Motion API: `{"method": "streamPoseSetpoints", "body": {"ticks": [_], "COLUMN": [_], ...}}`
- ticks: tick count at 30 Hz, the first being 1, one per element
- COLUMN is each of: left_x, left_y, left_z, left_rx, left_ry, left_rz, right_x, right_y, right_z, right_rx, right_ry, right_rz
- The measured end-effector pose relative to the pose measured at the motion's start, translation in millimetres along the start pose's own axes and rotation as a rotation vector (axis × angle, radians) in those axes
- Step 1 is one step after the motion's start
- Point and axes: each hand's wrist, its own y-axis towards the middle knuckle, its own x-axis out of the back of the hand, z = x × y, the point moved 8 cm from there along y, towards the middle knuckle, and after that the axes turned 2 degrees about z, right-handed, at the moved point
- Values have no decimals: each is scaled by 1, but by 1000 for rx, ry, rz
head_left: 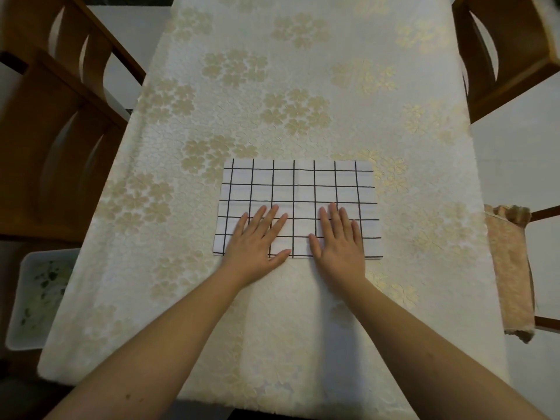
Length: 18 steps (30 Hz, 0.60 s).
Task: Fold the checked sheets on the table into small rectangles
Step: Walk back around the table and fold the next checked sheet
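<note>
1. Head view, sheet [298, 189]: white cloth with a black check; lies flat as a wide rectangle on the near half of the table [303, 71]; a faint crease runs down its middle; near edge towards the person.
2. Left hand [256, 241]: palm down on the sheet's near left part; fingers straight and spread, pressing flat, grasping nothing; wrist past the near edge.
3. Right hand [339, 241]: palm down on the sheet's near right part; fingers straight and close together, pressing flat, grasping nothing; apart from the left hand.
4. Table: covered by a cream cloth with pale gold flowers.
5. Chairs [60, 122]: brown wood; two at the left side, one at the far right.
6. Towel [512, 268]: beige, hangs just beside the table's right edge.
7. Bin [39, 298]: white, on the floor at the near left, contents unclear.
</note>
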Motion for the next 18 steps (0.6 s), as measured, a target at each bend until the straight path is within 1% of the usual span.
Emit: {"method": "streamPoseSetpoints", "body": {"ticks": [6, 8, 11, 14, 18], "left_x": [4, 7, 10, 17, 33], "left_y": [-12, -16, -18, -13, -2], "left_z": [56, 70, 75, 70, 57], "left_rx": [90, 106, 94, 110, 76], "left_ry": [-10, -7, -1, -22, -80], "left_rz": [5, -5, -9, -19, -96], "right_x": [7, 9, 10, 14, 20], "right_y": [-5, -7, -8, -9, -13], "right_z": [-44, -50, -49, -43, -14], "right_rx": [-73, -77, -72, -69, 50], "right_ry": [4, 1, -1, 17, 4], "right_rz": [38, 46, 48, 0, -110]}}
